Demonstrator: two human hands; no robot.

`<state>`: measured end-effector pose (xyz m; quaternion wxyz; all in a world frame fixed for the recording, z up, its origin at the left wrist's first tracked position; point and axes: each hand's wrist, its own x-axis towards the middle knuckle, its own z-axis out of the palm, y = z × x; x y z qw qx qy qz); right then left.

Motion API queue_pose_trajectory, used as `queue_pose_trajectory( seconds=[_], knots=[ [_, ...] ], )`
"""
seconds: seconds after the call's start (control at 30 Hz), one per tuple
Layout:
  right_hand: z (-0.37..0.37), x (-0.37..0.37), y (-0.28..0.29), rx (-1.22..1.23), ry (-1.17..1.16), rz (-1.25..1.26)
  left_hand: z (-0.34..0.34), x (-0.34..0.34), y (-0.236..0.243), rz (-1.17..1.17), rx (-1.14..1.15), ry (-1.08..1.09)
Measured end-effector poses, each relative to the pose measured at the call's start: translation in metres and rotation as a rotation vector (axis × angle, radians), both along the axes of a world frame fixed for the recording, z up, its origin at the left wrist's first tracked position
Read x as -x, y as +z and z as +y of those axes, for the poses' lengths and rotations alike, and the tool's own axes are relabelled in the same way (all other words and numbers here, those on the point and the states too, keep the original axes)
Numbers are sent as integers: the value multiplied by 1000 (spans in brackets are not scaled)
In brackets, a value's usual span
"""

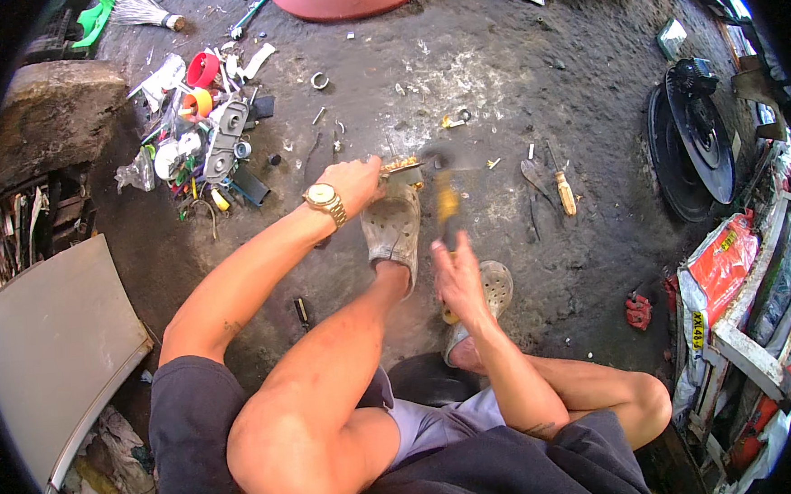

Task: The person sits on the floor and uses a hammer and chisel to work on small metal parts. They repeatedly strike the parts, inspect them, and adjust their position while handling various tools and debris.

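Note:
My left hand (355, 184), with a gold watch on its wrist, is closed around a small metal part with brass-coloured pieces (400, 166). That part is just above the toe of my grey clog (390, 222); the fingers hide some of it. My right hand (457, 275) grips a hammer (448, 198) by its yellow and black handle. The hammer's head is smeared by motion, close to the right end of the metal part. Whether they touch, I cannot tell.
To the left lies a heap of plastic and metal scrap (219, 140). A screwdriver (565, 191) and pliers (537, 179) rest on the dirt floor at right. A pink basin (353, 0) stands ahead, black round parts (693, 143) and filled sacks (721, 268) along the right.

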<state>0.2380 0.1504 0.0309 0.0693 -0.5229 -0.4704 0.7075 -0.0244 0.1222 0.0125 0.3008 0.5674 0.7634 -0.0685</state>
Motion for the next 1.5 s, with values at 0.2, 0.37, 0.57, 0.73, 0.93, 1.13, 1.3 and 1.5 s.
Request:
queue_pose_trajectory(
  seconds=[0.2, 0.37, 0.57, 0.73, 0.93, 1.13, 1.3, 1.5],
  knots=[
    [48, 16, 110, -156, -334, 59, -18, 3, -4, 23, 13, 41],
    [36, 20, 68, -699, -556, 238, -7, 1, -7, 0, -15, 35],
    [30, 15, 65, -106, -87, -74, -19, 6, -20, 2, 4, 64],
    [37, 25, 99, -510, -432, 324, -21, 7, -7, -19, 57, 114],
    [-4, 27, -4, -285, 283, -219, -23, 15, -22, -25, 18, 82],
    [10, 36, 94, -353, -431, 412, -32, 12, -22, -55, -19, 92],
    [-15, 8, -9, -352, 313, -316, -22, 7, -26, -68, 11, 118],
    [12, 24, 81, -324, -307, 229, -27, 12, -23, -94, 18, 119]
  ],
)
